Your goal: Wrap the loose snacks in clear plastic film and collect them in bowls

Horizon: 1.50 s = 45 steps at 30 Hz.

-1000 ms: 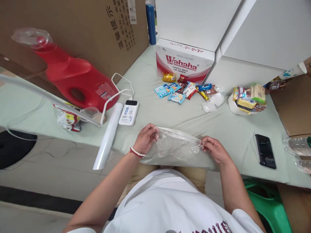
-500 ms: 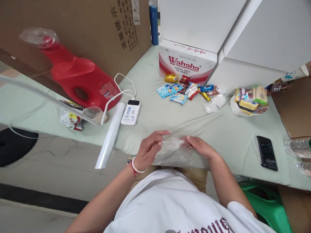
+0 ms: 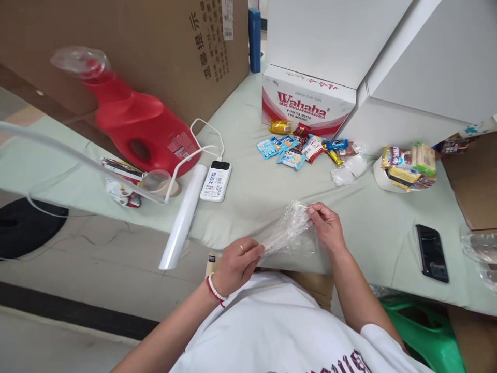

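Your left hand (image 3: pixel 237 263) sits low in the centre of the frame, fingers curled shut around the lower end of a clear plastic bag (image 3: pixel 289 234). Your right hand (image 3: pixel 327 226), just right of centre, pinches the bag's upper edge between thumb and fingertips. The bag stretches crumpled between them, over the near edge of the pale green cloth-covered table (image 3: pixel 368 217). A roll of clear film (image 3: pixel 183 224) and a white power bank (image 3: pixel 216 181) lie left of centre. Snack packets (image 3: pixel 298 150) are scattered before the Wahaha box (image 3: pixel 306 103) at upper centre. A black phone (image 3: pixel 432 252) lies at right.
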{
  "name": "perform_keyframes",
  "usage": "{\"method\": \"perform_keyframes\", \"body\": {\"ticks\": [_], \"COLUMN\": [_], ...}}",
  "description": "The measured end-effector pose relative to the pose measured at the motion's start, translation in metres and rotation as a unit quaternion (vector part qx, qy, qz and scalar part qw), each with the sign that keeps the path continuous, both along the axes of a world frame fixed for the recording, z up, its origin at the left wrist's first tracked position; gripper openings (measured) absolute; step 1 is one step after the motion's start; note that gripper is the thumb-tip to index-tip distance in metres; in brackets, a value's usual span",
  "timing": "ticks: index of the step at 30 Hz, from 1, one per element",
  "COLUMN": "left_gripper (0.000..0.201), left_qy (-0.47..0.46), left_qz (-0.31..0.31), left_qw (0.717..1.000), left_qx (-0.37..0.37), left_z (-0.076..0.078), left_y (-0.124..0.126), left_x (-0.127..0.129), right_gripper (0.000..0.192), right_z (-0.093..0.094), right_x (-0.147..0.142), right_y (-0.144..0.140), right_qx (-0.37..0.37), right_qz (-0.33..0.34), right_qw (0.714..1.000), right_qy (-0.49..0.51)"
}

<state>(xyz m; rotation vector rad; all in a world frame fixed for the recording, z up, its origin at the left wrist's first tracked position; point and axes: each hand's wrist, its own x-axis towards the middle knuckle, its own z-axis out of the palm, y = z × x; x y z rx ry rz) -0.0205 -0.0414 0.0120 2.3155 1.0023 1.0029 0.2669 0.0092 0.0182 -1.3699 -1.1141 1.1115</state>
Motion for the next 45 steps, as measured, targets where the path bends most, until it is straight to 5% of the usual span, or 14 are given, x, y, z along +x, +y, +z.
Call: {"method": "perform_keyframes", "body": {"ticks": [8,14,19,24,29,33,35,38,40,45], "left_gripper": [0.045,0.038,0.042,0.041,0.032,0.034,0.031,0.032,0.041,0.076], "left_qy": [-0.002,-0.091,-0.183,-0.165,-0.088,-0.046,0.020,0.157,0.234,0.313], "left_qz": [0.103,0.073,0.119,0.212,0.320,0.393,0.339,0.154,0.077,0.014], "left_qw": [0.955,0.923,0.887,0.890,0.900,0.913,0.940,0.976,0.969,0.947], "left_qx": [-0.280,-0.367,-0.406,-0.368,-0.283,-0.104,-0.001,0.009,-0.030,-0.072], "left_z": [0.017,0.019,0.005,-0.012,-0.021,-0.007,0.003,0.007,-0.001,-0.029], "left_y": [0.046,0.093,0.114,0.139,0.169,0.166,0.154,0.136,0.129,0.126], "left_x": [0.018,0.074,0.078,0.068,0.057,0.061,0.070,0.083,0.082,0.048], "right_gripper": [0.027,0.026,0.040,0.041,0.041,0.041,0.042,0.042,0.041,0.039], "right_z": [0.008,0.018,0.010,-0.006,-0.021,-0.030,-0.031,-0.031,-0.033,-0.033], "right_x": [-0.002,-0.001,0.024,0.049,0.063,0.065,0.063,0.063,0.066,0.094], "right_y": [0.011,0.024,0.032,0.034,0.034,0.036,0.039,0.041,0.038,0.025], "right_qx": [0.063,0.045,-0.017,-0.048,-0.079,-0.084,-0.068,-0.053,-0.065,-0.111], "right_qz": [0.031,0.044,0.003,-0.120,-0.166,-0.173,-0.169,-0.156,-0.158,-0.121], "right_qw": [0.996,0.997,1.000,0.992,0.980,0.972,0.971,0.973,0.973,0.966], "right_qy": [-0.048,-0.035,0.006,-0.016,-0.072,-0.135,-0.157,-0.163,-0.158,-0.198]}}
